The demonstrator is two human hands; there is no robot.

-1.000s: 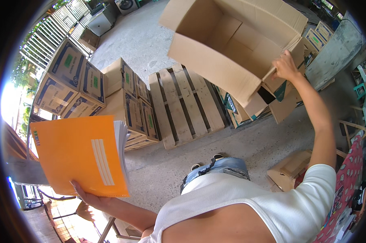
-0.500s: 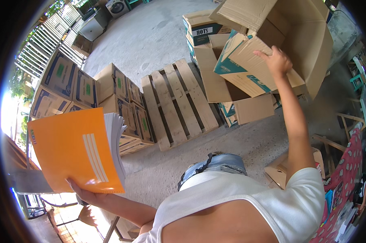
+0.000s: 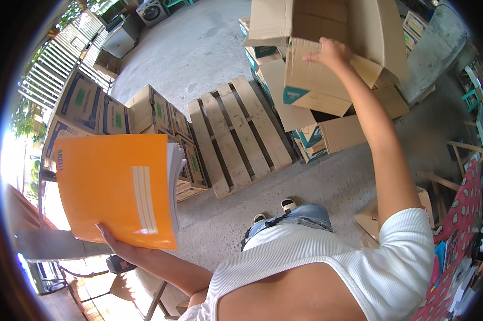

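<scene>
Beyond the left hand, to its far left, blue-printed cartons (image 3: 81, 101) stand stacked. Nearer, the orange notebook (image 3: 113, 182) rises from the left hand (image 3: 121, 249), which grasps it at its lower edge, thumb across the cover and remaining fingers hidden behind; white pages (image 3: 174, 171) fan out along its right side. Between the two hands, and ahead of them, a slatted wooden pallet (image 3: 241, 136) lies on the concrete floor. The right hand (image 3: 335, 53), at full reach, is curled over the near edge of a large open carton (image 3: 364, 32), which is tilted so that its interior faces the wearer. Just below this hand, a green-printed carton (image 3: 308, 136) sits with spread flaps; whether the large carton rests on it cannot be told. Nearer the wearer, below the right forearm, a brown box (image 3: 367, 216) lies on the floor, and right of it hangs or lies a pink patterned cloth (image 3: 455, 224). The step in hand appears to be handling the large carton one-handed; any further move of it would call for a firm grip on that edge, with the notebook kept clear.
</scene>
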